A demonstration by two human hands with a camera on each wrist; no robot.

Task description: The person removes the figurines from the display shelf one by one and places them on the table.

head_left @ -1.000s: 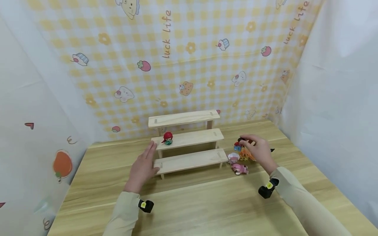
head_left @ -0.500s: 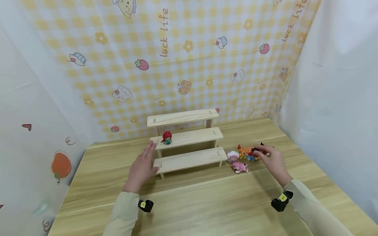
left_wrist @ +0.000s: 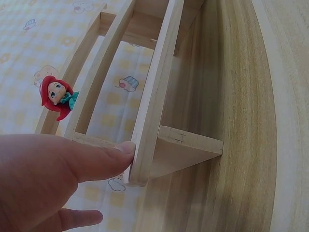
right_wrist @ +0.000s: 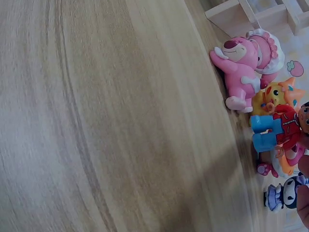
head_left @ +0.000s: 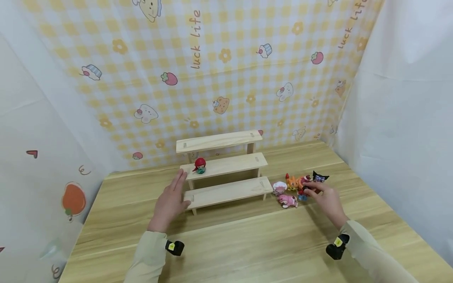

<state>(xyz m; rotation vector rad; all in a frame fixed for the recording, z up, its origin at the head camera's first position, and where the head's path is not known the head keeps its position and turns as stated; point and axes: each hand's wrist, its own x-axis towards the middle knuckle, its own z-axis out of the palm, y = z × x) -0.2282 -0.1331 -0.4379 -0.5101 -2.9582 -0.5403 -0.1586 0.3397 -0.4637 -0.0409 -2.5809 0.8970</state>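
My left hand [head_left: 171,204] rests at the left end of a three-tier wooden display shelf [head_left: 228,192], fingers straight. In the left wrist view its thumb touches the end of the lowest board. A red-haired mermaid figurine [head_left: 200,165] stands on the middle tier near the fingertips. With thumb and fingers, my right hand [head_left: 327,198] pinches a toy figure [right_wrist: 285,126] in a red top and blue trousers. It is held over a group of figurines: a pink bear [right_wrist: 239,72], an orange-and-yellow one [head_left: 291,182] and a black-and-purple one [head_left: 319,177].
A figurine with a white frilly bonnet [head_left: 279,188] lies beside the shelf's right end. A yellow checked cloth [head_left: 226,78] hangs behind the wooden table [head_left: 247,247]. White cloth sides [head_left: 396,102] stand left and right.
My right hand has moved right and lower with the red-and-blue toy figure, uncovering the orange and black figurines. My left hand stays at the shelf's end.
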